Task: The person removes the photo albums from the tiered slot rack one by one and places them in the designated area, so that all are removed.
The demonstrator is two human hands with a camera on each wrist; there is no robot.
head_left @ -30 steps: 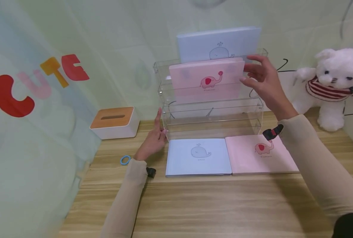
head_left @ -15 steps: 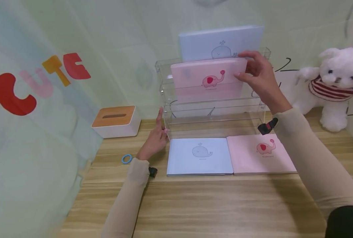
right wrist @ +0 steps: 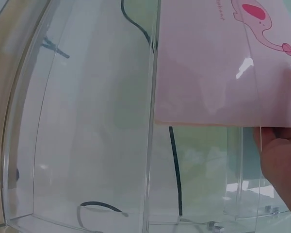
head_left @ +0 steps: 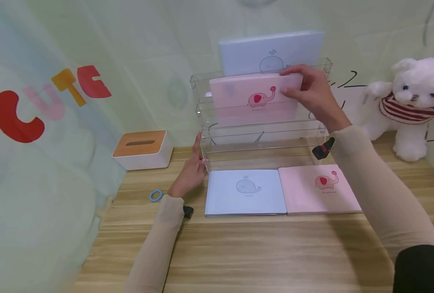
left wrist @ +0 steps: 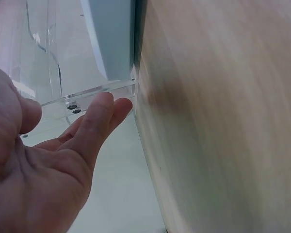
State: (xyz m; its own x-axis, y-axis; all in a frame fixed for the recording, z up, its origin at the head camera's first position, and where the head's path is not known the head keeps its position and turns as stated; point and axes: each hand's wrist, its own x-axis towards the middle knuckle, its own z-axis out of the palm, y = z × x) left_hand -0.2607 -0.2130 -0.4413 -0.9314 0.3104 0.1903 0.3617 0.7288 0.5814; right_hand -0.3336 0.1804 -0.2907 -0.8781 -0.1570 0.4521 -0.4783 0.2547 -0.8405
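Observation:
A clear acrylic tiered rack (head_left: 260, 149) stands on the table against the curtain. In its middle tier a pink book (head_left: 231, 97) with an elephant on the cover stands upright. My right hand (head_left: 313, 94) grips this book's upper right corner, thumb on the front cover and fingers behind; the right wrist view shows the hand at the book's edge (right wrist: 203, 97). Behind, a blue whale book (head_left: 246, 53) stands in the top tier. My left hand (head_left: 190, 173) touches the rack's left side with its fingers extended, as the left wrist view shows at the side panel (left wrist: 119, 89).
Flat in front of the rack lie another blue whale book (head_left: 224, 195) and another pink elephant book (head_left: 301, 199), side by side. A tissue box (head_left: 143, 162) and a blue ring (head_left: 156, 195) are on the left. A white teddy bear (head_left: 408, 138) sits at the right.
My right hand has slid left from the pink book's right edge onto its upper corner, and its thumb now lies on the cover. The left hand stays at the rack's side.

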